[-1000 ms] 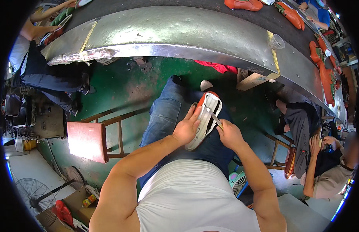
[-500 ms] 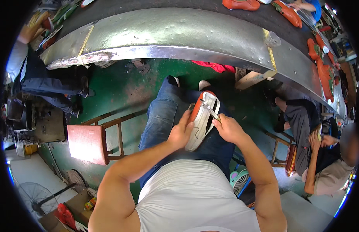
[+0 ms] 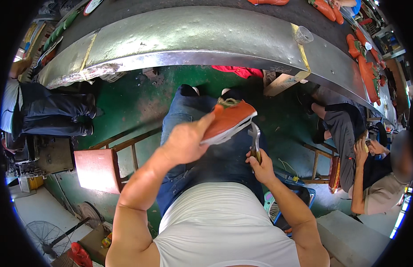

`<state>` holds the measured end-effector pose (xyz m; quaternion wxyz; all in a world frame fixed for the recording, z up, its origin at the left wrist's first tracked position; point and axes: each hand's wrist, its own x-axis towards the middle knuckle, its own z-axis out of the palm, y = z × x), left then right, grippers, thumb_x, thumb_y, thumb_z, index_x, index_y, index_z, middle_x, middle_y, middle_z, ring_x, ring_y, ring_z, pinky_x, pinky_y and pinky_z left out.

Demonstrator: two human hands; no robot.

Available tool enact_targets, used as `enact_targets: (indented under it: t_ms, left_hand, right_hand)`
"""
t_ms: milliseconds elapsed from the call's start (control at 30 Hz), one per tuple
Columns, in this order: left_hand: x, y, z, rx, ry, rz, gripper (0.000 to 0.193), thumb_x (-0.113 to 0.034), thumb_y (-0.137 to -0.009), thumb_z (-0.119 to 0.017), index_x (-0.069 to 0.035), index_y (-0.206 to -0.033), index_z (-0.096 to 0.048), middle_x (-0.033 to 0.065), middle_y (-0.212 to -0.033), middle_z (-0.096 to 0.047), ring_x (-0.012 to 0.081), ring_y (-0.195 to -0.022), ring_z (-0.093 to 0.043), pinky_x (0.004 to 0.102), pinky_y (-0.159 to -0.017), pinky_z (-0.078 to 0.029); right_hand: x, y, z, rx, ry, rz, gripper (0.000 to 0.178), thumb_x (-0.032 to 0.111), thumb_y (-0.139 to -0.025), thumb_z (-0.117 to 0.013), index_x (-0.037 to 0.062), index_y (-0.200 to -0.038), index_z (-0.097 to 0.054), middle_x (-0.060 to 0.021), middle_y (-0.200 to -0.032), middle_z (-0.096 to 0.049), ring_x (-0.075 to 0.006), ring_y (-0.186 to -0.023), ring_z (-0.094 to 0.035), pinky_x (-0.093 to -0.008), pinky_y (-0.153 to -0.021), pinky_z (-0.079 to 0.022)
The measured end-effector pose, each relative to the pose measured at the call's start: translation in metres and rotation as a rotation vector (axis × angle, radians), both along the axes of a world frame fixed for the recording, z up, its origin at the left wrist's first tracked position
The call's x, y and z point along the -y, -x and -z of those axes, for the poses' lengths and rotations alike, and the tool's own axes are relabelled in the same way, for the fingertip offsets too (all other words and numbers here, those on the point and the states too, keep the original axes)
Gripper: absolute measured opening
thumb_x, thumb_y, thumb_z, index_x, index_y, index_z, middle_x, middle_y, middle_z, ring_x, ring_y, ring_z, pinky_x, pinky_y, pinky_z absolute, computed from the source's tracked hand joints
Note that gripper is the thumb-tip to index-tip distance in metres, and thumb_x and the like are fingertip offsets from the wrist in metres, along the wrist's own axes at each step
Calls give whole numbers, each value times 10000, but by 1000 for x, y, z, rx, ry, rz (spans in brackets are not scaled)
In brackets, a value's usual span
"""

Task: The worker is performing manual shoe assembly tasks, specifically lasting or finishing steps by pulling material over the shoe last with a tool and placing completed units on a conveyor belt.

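**Orange shoe held over the lap, metal tool at its edge**

We see few containers. A clear plastic cup stands on the long metal workbench, and we cannot tell whether anything is in it. At the lower left a cardboard box sits on the floor near a fan; its contents are too small to make out. Along the bench's far right side lie more orange shoes.

The orange shoe we are handling hangs above our blue-jeaned lap, in front of the bench's edge. Its upper is orange, its sole whitish, and it tilts with the sole side facing down and to the right. Greenish laces show at its top end.

Our left hand grips the shoe from the left, fingers curled around its side. Our right hand is closed around the handle of a metal tool, whose head stands upright just beside the sole's edge.

A red-seated wooden stool stands to our left, and a seated person works to our right.
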<state>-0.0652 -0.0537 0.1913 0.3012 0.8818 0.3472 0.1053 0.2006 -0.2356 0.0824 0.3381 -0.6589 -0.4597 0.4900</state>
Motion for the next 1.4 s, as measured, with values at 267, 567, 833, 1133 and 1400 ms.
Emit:
enact_targets:
  t_ms: [267, 567, 833, 1133, 1400]
  left_hand:
    - [-46, -67, -43, 506, 533, -210, 668, -242, -777, -870, 7, -1262, -483, 187, -992, -704, 192, -896, -697, 342, -790, -553]
    - [3, -58, 177, 499, 1137, -549, 553, -419, -1107, -261, -28, -1373, -547, 129, -1282, -626, 194, -1126, -599, 351, -1020, -463]
    - [33, -59, 127, 458, 918, -455, 619, -467, -1094, -236, -41, -1536, -321, 186, -1460, -481, 261, -1370, -437, 335, -1159, -303]
    - [37, -50, 155, 753, 1088, -520, 702, -499, -1056, -423, -38, -1558, -252, 155, -1439, -475, 238, -1353, -434, 357, -1152, -313]
    - [21, -56, 138, 659, 1169, -571, 729, -428, -969, -651, -60, -1523, -350, 131, -1380, -557, 227, -1264, -530, 361, -1073, -417]
  right_hand:
    - [6, 0, 7, -221, -71, 176, 248, 150, -973, -605, -1, -1167, -569, -60, -976, -660, -119, -879, -617, -267, -792, -496]
    - [-24, -23, -65, 377, -4, -450, 451, 77, -924, -608, -51, -1342, -498, -188, -1058, -666, -334, -994, -659, -384, -893, -516]
    - [-71, -7, -88, 603, -118, -569, 426, 132, -902, -650, -71, -1250, -511, -265, -1057, -644, -438, -1011, -631, -494, -880, -504]
    - [-57, 29, -37, 281, 93, -329, 293, 259, -939, -621, -17, -1038, -608, -251, -909, -681, -463, -888, -647, -517, -779, -505]
    - [-57, 12, -13, -271, 406, -217, 288, 203, -975, -614, -1, -1177, -635, -90, -875, -702, -153, -715, -636, -292, -608, -505]
